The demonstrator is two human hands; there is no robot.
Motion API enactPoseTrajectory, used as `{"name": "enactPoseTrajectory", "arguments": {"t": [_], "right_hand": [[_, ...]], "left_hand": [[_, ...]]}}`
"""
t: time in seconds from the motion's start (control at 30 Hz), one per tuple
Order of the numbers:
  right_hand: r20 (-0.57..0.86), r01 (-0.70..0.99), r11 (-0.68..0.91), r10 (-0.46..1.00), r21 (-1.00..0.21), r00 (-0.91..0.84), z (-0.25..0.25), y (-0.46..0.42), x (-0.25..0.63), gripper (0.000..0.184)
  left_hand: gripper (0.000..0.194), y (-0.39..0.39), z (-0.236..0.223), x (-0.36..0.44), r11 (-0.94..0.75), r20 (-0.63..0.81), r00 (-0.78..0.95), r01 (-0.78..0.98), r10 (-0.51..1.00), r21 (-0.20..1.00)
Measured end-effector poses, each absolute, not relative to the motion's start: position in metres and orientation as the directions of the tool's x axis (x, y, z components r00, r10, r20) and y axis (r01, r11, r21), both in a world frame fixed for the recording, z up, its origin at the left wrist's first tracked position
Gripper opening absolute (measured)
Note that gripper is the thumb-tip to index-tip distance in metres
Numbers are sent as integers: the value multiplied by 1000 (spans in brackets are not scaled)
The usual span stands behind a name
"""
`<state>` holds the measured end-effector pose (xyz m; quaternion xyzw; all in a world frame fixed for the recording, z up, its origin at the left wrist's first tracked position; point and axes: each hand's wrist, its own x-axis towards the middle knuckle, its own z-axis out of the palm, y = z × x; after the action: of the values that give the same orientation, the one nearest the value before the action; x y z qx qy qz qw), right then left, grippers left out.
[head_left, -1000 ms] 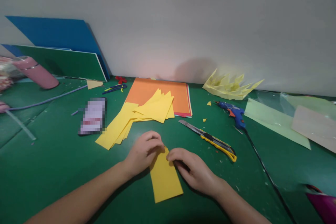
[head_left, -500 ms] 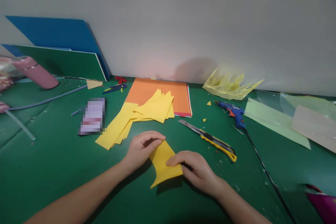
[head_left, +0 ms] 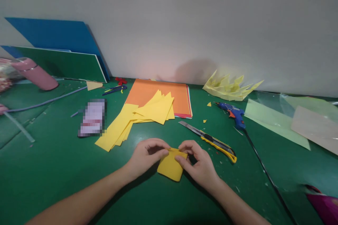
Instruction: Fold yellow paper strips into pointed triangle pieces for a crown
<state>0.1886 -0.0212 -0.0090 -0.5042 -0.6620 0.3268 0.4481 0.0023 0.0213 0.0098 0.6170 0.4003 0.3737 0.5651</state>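
Both hands met above the near middle of the green bench, grasping a small piece of yellow paper between them. The left hand pinched its upper left corner between thumb and fingers, while the right hand gripped the upper right part, its thumb on the face turned toward the camera and its fingers bent behind the top edge. The paper looked doubled over, and its lower edge pointed toward the person. Beyond the hands lay a fanned pile of yellow strips, some with pointed ends, partly on top of an orange sheet that covered a stack of other colours. To the right of the pile, a yellow-handled utility knife lay slantwise with its blade out, and farther right was a blue glue gun with its black cord running toward the near edge. A spiky pale yellow paper piece stood near the wall, beyond the glue gun. A pale green sheet lay at the right, partly under a greyish-pink one. On the left were a phone-like object, blurred by pixels, dark-blue-handled scissors and a tilted pink bottle in front of a green board and a blue board.
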Motion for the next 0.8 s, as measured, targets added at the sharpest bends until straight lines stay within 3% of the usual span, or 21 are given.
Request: {"name": "enactPoseTrajectory", "arguments": {"t": [0.13, 0.3, 0.43, 0.8], "right_hand": [[342, 298, 309, 938, -903, 63, -12, -20, 188, 29], [177, 168, 190, 980, -967, -88, -8, -16, 189, 28], [72, 201, 102, 986, -974, -151, -5, -15, 189, 21], [0, 198, 22, 994, -980, -112, 1, -14, 190, 27]], "left_hand": [[16, 20, 7, 3, 70, -69, 344, 9, 937, 997], [25, 19, 6, 3, 94, -70, 310, -62, 948, 994], [26, 18, 6, 3, 76, -52, 322, -62, 945, 995], [26, 18, 7, 2, 45, -37, 348, -17, 937, 999]]}}
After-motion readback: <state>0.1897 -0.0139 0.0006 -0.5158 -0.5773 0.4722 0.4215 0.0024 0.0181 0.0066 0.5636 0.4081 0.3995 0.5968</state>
